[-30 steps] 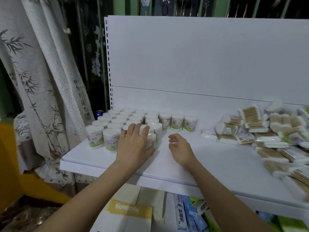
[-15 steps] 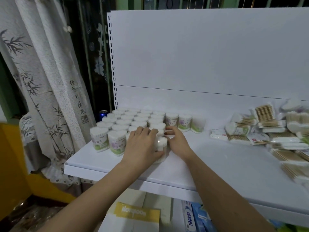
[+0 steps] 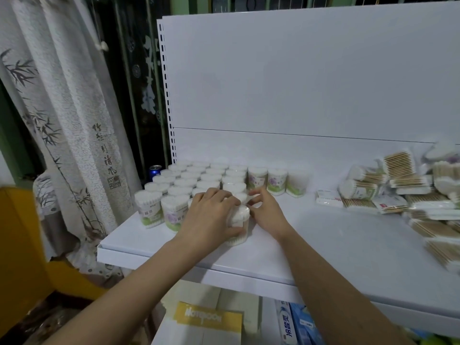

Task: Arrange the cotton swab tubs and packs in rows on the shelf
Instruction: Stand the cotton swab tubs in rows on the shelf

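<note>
Tubs in rows at centre left of the shelf (image 3: 323, 245).
We see the left hand (image 3: 209, 220) curled round a tub (image 3: 240, 226); the right hand (image 3: 267, 212) pinches its neighbour; packs (image 3: 398, 188) lie at right.

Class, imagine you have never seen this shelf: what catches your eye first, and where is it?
First, the two hands at the shelf's centre: the left hand has its grip round a cotton swab tub, and the right hand touches the tubs beside it. Behind them on the left stands a block of tubs in rows. On the right lies a loose heap of swab packs.
</note>
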`<state>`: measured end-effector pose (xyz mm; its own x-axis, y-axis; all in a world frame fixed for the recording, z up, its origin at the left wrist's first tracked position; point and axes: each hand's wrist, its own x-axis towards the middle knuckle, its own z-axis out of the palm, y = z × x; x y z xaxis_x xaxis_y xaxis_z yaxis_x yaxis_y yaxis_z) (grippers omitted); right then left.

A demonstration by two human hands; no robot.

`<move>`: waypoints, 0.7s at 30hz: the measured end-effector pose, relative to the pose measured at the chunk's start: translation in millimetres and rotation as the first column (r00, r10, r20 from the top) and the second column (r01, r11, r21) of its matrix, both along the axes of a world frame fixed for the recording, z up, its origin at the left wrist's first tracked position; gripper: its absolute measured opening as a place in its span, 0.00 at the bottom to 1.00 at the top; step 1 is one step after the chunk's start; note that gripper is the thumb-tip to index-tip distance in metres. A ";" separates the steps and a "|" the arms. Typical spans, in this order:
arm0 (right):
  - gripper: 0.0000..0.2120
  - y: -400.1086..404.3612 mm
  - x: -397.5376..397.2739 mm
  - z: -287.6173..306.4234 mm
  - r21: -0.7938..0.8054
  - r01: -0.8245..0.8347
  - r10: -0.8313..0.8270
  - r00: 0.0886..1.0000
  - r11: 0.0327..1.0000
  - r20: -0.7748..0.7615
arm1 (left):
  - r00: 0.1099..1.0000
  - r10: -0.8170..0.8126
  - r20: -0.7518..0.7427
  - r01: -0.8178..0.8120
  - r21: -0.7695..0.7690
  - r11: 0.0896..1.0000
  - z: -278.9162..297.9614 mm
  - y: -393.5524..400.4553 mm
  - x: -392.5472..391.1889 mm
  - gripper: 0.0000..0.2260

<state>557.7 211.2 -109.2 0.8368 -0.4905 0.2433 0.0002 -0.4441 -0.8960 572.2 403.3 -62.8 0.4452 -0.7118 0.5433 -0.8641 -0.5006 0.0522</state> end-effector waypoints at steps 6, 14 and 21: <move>0.09 -2.7 5.0 -6.1 -0.007 -0.016 0.016 0.999 1.000 0.037 | 0.995 -0.088 -0.055 0.088 -0.001 0.996 1.9 3.0 4.8 0.21; 0.20 -2.5 -2.0 -3.7 -0.027 -0.077 0.081 0.986 0.997 0.147 | 0.992 -0.124 -0.001 0.124 0.061 0.990 1.9 5.8 10.1 0.25; 0.24 -3.9 -2.0 -2.6 -0.075 -0.080 0.088 0.989 0.994 0.120 | 0.992 -0.114 0.050 0.111 0.060 0.992 -0.6 6.8 14.3 0.24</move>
<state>555.7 207.3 -111.8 0.8359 -0.3981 0.3779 0.1483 -0.4991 -0.8538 586.6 410.1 -63.5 0.3320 -0.7862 0.5212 -0.9161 -0.4005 -0.0208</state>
